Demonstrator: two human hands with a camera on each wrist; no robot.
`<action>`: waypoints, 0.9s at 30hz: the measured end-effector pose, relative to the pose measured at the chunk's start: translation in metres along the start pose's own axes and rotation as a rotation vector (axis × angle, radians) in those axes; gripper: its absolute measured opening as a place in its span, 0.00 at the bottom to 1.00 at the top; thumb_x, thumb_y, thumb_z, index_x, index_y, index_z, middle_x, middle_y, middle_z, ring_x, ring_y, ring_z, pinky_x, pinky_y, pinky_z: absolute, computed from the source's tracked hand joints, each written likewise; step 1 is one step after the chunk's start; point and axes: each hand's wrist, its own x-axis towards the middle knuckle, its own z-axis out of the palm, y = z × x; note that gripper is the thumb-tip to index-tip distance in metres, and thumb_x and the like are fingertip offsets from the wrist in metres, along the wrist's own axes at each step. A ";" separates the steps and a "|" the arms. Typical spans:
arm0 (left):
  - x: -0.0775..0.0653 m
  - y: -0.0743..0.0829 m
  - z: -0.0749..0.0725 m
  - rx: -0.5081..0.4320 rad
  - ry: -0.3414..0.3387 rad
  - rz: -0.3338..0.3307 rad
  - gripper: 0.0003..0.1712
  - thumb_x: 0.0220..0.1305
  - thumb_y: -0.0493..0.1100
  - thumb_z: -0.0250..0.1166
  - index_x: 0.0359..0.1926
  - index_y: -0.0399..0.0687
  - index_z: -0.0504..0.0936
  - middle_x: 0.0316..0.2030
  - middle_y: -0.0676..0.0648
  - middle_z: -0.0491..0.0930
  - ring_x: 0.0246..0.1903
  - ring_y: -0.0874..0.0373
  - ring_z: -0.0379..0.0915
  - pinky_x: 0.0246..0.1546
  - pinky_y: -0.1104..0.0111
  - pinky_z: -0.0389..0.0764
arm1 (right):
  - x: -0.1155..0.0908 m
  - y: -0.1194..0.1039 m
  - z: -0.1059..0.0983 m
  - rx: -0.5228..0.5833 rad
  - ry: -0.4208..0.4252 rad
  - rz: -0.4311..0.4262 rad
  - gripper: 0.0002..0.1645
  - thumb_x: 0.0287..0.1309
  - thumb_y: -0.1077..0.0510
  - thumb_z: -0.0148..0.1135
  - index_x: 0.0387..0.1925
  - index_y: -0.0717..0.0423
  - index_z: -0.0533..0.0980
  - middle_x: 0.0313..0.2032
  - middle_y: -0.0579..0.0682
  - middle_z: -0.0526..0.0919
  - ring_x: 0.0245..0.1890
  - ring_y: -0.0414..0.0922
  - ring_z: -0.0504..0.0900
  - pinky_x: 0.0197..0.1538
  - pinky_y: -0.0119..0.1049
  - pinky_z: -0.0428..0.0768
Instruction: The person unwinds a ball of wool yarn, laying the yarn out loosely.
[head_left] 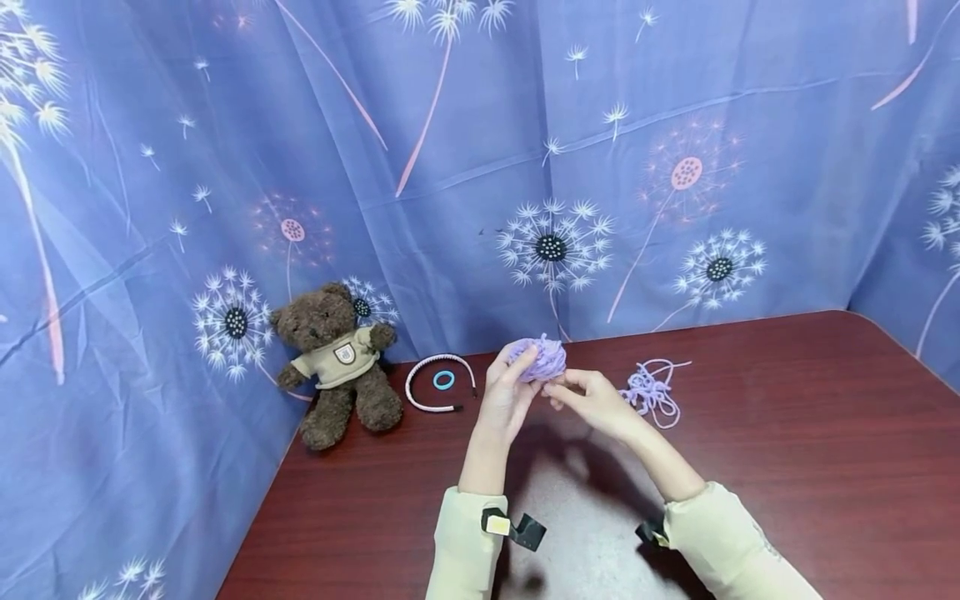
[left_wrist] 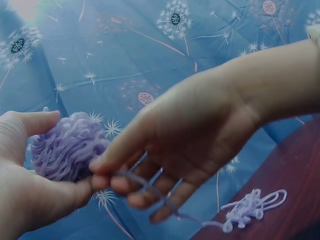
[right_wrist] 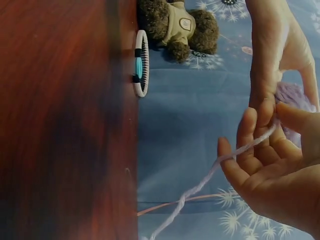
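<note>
At the head view's lower centre, the left hand (head_left: pixel 502 400) grips a lilac yarn ball (head_left: pixel 551 360), seemingly to steady it while the right hand (head_left: pixel 597 405) pinches the strand (right_wrist: pixel 199 186) from the loose yarn (head_left: pixel 647 392).

A person's right hand (right_wrist: pixel 277 175), near on the right, pinches a pale purple strand (right_wrist: pixel 182 199) of yarn between thumb and fingers. The strand crosses the other fingers and slants away, down to the right. Just left of it, the left hand (right_wrist: pixel 270 65) holds a fluffy purple ball (right_wrist: pixel 292 95), partly hidden behind the right thumb. At far left, a brown bear (right_wrist: pixel 181 22) wears a tan shirt with a badge. Right of the bear, a white headband (right_wrist: pixel 145 45) and blue ring (right_wrist: pixel 139 68) lie on a red-brown table (right_wrist: pixel 65 120). Behind hangs a blue, dandelion-print curtain (right_wrist: pixel 195 132).
</note>
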 end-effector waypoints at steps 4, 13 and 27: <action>0.002 -0.001 -0.001 0.119 0.033 -0.013 0.08 0.68 0.36 0.54 0.46 0.46 0.74 0.37 0.54 0.79 0.35 0.65 0.78 0.39 0.73 0.80 | 0.000 -0.003 -0.010 0.082 0.056 -0.024 0.13 0.66 0.59 0.56 0.36 0.68 0.79 0.29 0.56 0.83 0.32 0.34 0.80 0.44 0.28 0.81; 0.001 -0.001 -0.003 0.372 -0.040 -0.076 0.24 0.74 0.44 0.50 0.62 0.32 0.68 0.44 0.46 0.80 0.37 0.65 0.80 0.54 0.52 0.81 | -0.001 -0.011 -0.029 0.100 0.166 -0.020 0.15 0.68 0.57 0.56 0.41 0.68 0.79 0.31 0.52 0.85 0.35 0.34 0.82 0.47 0.26 0.81; 0.001 0.002 -0.004 0.107 0.026 -0.017 0.20 0.64 0.31 0.58 0.57 0.39 0.69 0.39 0.50 0.80 0.34 0.62 0.81 0.37 0.70 0.85 | -0.005 -0.017 -0.020 -0.073 0.036 -0.225 0.08 0.66 0.63 0.57 0.33 0.59 0.81 0.28 0.53 0.82 0.29 0.33 0.76 0.34 0.27 0.77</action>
